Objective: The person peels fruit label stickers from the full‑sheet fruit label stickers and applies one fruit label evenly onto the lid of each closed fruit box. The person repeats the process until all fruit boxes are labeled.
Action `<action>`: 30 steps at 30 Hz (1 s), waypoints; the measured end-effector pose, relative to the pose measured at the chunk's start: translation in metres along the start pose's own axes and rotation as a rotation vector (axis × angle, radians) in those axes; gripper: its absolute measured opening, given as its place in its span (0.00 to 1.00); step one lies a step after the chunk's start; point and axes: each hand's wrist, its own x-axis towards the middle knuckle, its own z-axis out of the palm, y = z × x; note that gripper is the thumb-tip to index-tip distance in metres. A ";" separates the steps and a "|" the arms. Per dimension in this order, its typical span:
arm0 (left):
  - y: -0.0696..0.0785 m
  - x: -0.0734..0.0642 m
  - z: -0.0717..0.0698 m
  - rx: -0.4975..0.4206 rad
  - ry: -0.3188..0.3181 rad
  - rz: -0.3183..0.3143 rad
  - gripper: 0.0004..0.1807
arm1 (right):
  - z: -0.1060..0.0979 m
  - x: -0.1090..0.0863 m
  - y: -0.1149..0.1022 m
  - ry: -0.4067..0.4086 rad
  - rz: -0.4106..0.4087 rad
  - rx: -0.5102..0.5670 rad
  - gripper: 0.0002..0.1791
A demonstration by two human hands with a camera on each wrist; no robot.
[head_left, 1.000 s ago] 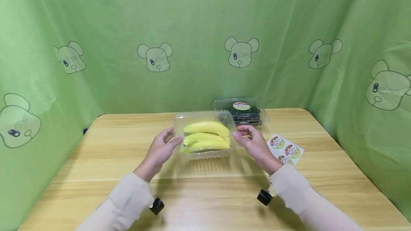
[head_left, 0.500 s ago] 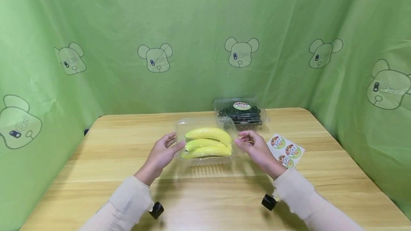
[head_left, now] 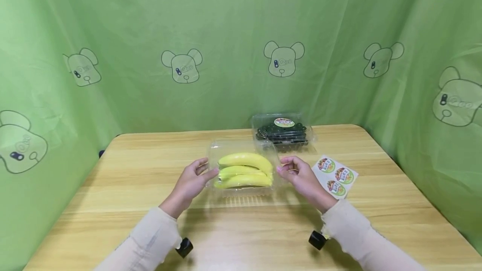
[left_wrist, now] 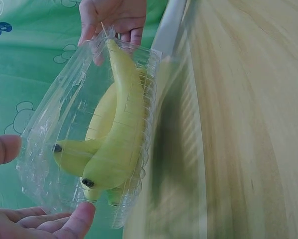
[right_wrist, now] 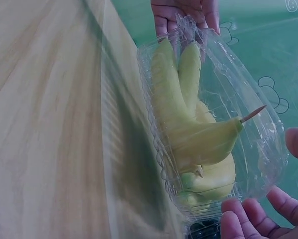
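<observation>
A clear plastic clamshell box (head_left: pixel 244 147) with several yellow bananas (head_left: pixel 244 170) inside is held between both hands, just above the table. My left hand (head_left: pixel 191 182) grips its left end, thumb on top and fingers at the side. At the right end my right hand (head_left: pixel 303 178) holds it in the same manner. In the left wrist view, a strip of table and a shadow show beside the ribbed bottom of the box (left_wrist: pixel 148 119). Thin stems stick out from the bananas (right_wrist: pixel 204 142) in the right wrist view.
Behind it on the wooden table (head_left: pixel 150 149), a second clear box (head_left: pixel 284 135) of dark fruit bears a round label (head_left: pixel 284 122). A sheet of round stickers (head_left: pixel 336 177) lies to the right, close to my right forearm. A green curtain (head_left: pixel 233 11) surrounds the table.
Both hands have brought the box of bananas down and slightly toward me, a little to the right. More of the box of dark fruit shows behind it. The sticker sheet stays in place.
</observation>
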 end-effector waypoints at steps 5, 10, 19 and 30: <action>-0.003 0.001 0.001 -0.012 -0.005 0.003 0.37 | 0.001 -0.001 0.002 -0.008 0.013 -0.013 0.24; -0.005 0.000 0.002 -0.003 -0.002 -0.001 0.37 | 0.002 -0.003 0.004 -0.012 0.017 -0.015 0.25; -0.009 0.000 0.004 -0.001 -0.008 0.003 0.37 | 0.003 -0.004 0.009 -0.007 0.018 -0.015 0.25; -0.013 0.001 0.004 -0.011 -0.015 0.003 0.37 | 0.003 -0.004 0.013 -0.009 0.021 0.000 0.24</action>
